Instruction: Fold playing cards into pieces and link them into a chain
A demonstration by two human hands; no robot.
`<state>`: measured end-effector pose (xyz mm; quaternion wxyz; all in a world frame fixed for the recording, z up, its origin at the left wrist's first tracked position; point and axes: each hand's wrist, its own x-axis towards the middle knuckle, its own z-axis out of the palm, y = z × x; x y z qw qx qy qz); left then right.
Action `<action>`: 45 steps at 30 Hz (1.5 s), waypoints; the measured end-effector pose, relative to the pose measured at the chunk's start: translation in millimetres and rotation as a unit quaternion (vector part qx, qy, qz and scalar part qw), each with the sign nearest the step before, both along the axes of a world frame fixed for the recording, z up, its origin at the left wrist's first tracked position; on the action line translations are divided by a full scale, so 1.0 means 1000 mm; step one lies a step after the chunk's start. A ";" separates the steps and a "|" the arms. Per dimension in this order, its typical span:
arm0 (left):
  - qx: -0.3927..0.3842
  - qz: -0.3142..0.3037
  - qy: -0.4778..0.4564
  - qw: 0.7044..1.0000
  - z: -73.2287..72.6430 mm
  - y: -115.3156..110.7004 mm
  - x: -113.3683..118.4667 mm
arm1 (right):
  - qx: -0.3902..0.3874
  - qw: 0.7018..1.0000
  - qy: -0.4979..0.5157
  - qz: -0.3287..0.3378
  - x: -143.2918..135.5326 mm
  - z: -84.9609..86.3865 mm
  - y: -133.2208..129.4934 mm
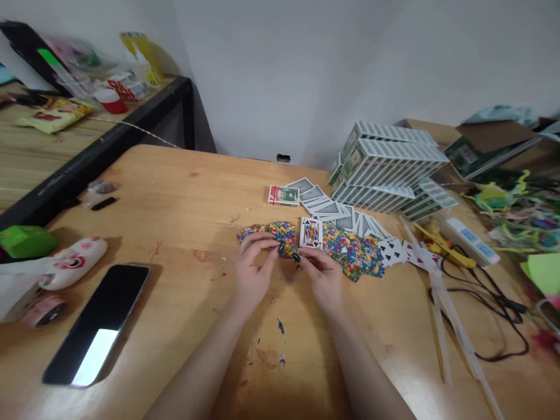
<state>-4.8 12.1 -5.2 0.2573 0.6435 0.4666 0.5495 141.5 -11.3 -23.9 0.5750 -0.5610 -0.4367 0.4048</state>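
Between the fingertips of my left hand (256,265) and my right hand (321,274) is a small piece with a multicoloured speckled pattern, a playing card (288,250) by its look. Both hands pinch it by its sides, just above the wood, and the fingers hide part of it. Dark spots show at both thumb tips. Right behind the hands lies a face-up jack of clubs (311,232). Speckled cards (354,252) spread out to the right of it, with more of them to the left behind my left hand.
Grey-backed cards (330,209) fan out beside a card box (283,196). Stacked card boxes (389,166) stand at the back right. A phone (98,324) lies at left. Plastic strips (455,318), a black cable (503,306) and a power strip (472,240) are at right.
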 end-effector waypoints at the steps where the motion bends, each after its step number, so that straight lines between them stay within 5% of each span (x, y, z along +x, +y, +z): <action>1: -0.006 -0.001 -0.020 1.000 -0.001 0.000 0.000 | 0.005 1.000 -0.008 0.006 0.000 0.000 0.000; 14: -0.066 -0.025 -0.065 0.995 -0.003 -0.001 0.002 | 0.033 0.998 -0.039 0.035 0.003 0.004 -0.002; 21: -0.195 -0.052 -0.110 0.973 0.001 -0.003 0.007 | -0.045 0.991 0.057 0.111 -0.005 0.013 -0.005; 30: -0.252 -0.153 -0.086 0.952 0.009 -0.003 0.005 | -0.064 0.972 0.126 0.189 -0.006 0.014 -0.009; 41: -0.303 -0.065 -0.189 0.932 0.000 -0.004 0.011 | -0.085 0.975 0.144 0.148 -0.024 0.019 -0.012; 45: -0.234 -0.045 -0.052 0.970 -0.002 -0.008 0.010 | -0.059 0.988 0.079 0.119 -0.024 0.015 -0.014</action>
